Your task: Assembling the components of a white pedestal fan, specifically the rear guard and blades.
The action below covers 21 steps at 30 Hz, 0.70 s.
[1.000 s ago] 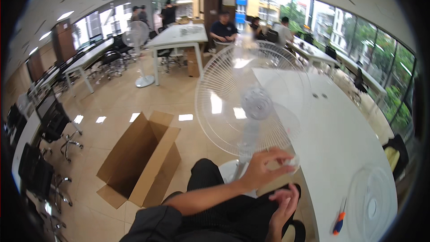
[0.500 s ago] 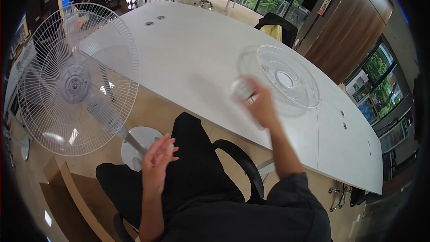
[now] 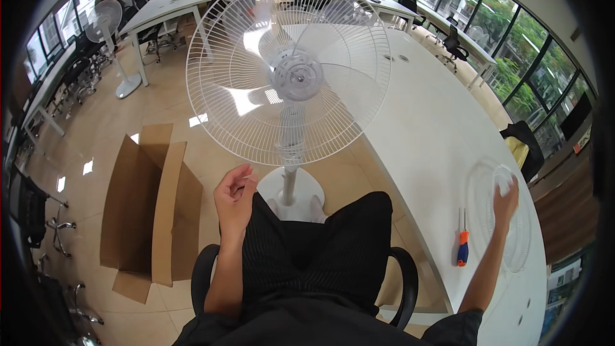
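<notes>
Fan (image 3: 298,77) stands upright on the floor ahead of you, its round base just beyond your knees, blades and hub fitted, with no cover seen over the hub. Step in hand, as judged: handling parts for the fan head at the surface (image 3: 416,134). Your right grip (image 3: 506,204) is at the clear, loose grille (image 3: 519,237) lying there, fingers bent downward; whether they grasp anything cannot be told. Your left grip (image 3: 235,198) is raised beside your left thigh, fingers curled, contents likewise not determinable. Next move, in judgement, calls for a secure hold on the grille's rim with both hands, clear of the screwdriver (image 3: 462,248) on the surface. Compared with half a second earlier, your right grip, then blurred and short of the grille with a pale round item, now reaches it; your view has swung, bringing the fan to centre.
</notes>
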Tool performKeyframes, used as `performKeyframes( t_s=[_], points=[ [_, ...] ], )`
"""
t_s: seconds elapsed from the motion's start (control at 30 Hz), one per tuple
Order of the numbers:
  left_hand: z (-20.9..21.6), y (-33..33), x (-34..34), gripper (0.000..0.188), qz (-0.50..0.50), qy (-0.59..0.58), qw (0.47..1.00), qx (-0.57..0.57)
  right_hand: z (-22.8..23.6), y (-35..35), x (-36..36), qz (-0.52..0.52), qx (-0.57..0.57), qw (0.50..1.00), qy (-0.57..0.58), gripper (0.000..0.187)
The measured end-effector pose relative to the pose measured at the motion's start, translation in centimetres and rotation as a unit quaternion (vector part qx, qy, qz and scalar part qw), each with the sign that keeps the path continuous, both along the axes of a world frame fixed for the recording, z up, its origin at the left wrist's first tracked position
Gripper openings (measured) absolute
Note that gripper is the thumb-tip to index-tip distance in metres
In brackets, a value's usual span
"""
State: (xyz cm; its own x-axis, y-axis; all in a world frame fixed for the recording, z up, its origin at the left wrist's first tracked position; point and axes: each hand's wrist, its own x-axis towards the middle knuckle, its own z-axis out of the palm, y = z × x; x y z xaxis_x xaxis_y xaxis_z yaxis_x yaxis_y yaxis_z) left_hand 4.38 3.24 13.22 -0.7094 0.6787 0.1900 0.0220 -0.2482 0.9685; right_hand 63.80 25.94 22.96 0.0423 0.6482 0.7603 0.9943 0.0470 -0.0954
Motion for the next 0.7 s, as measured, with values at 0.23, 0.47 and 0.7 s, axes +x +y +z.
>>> performKeyframes(
  t_s=[0.23,0.47,0.7],
  points=[
    [-0.4,-1.3,-0.2,0.029,0.011,0.024,1.0,0.011,1.3,-4.9,-35.8,0.494,-0.058,0.859,0.122,0.068],
    [-2.0,-5.7,-1.0,0.03,0.111,0.051,0.992,-0.032,0.9,-6.0,-51.6,0.366,-0.038,0.92,0.132,0.103],
    [-4.1,-6.9,-1.5,0.028,0.113,0.064,0.99,-0.055,-0.4,-3.5,-54.1,0.322,0.042,0.941,0.098,0.097]
  ],
)
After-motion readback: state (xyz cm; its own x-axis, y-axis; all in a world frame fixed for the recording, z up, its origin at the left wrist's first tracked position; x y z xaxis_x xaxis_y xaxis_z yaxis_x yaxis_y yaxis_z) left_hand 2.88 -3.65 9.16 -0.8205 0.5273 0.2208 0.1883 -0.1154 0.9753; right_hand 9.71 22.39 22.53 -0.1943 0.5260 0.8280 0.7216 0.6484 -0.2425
